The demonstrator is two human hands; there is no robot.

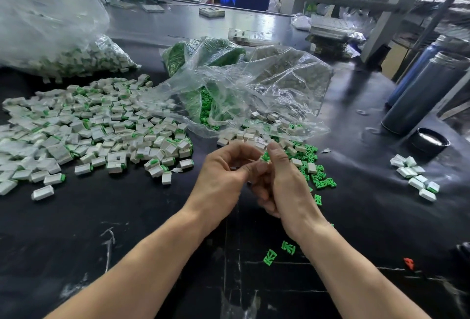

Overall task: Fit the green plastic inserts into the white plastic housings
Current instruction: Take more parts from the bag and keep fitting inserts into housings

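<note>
1. Both hands are meeting above the middle of the black bench (127,217), fingers curled in toward each other
2. Left hand (223,176) is curling its fingers and thumb around something small; the piece itself is hidden behind the fingers, so what it is gripping cannot be told
3. Right hand (282,181) is pinching a green insert (265,157) between thumb and fingertips, a bit of green showing just at the thumb tip
4. Loose white housings (244,138) are lying just beyond the hands, mixed with a scatter of green inserts (318,179) trailing toward the right hand's side
5. Two stray green pieces (278,252) are lying near the front edge, beside the right forearm (a small red piece (408,262) is sitting farther right)
6. A big pile of assembled white-and-green units (96,130) is spreading over the left half of the bench
7. A clear plastic bag (254,90) is lying open behind the hands, green parts spilling from its mouth
8. A second filled bag (56,46) is sitting at the far left corner
9. A small cluster of white pieces (414,176) is resting near the right edge, close to a black lid (428,142) and two dark cylinders (422,92)
</note>
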